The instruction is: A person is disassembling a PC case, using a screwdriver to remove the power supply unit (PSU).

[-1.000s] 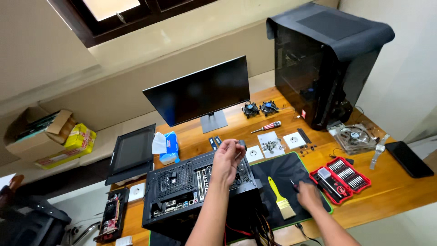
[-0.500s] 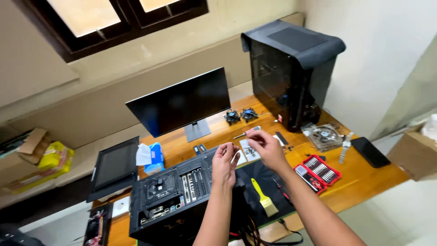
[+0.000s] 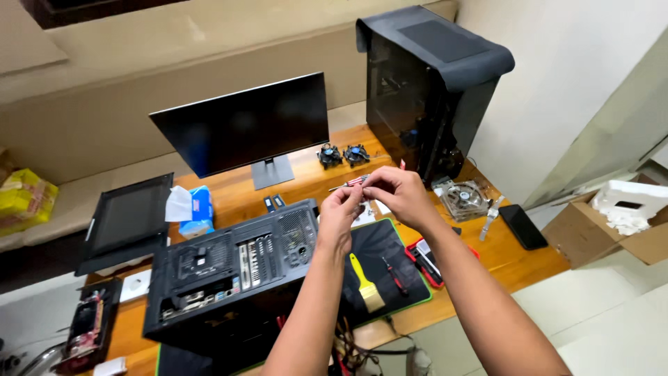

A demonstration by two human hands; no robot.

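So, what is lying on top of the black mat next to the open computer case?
On the black mat lie a yellow brush and a small red-handled screwdriver. A red tool kit overlaps its right edge. The raised left hand and forearm cover part of the mat.

From my feed I see a flat monitor (image 3: 243, 125) standing on its grey foot at the back edge of the wooden desk (image 3: 508, 257), its wide rectangular screen dark. Just in front of its left end, a small blue and white tissue pack (image 3: 198, 212) sits on the desk with white tissue poking out. A dark smartphone (image 3: 523, 226), screen black, lies near the desk's right edge. Past the left end of the desk I make out a yellow package (image 3: 24, 198) on a lower ledge. On the floor to the right stands an open brown cardboard box (image 3: 584, 233) with white foam (image 3: 630, 205) inside.
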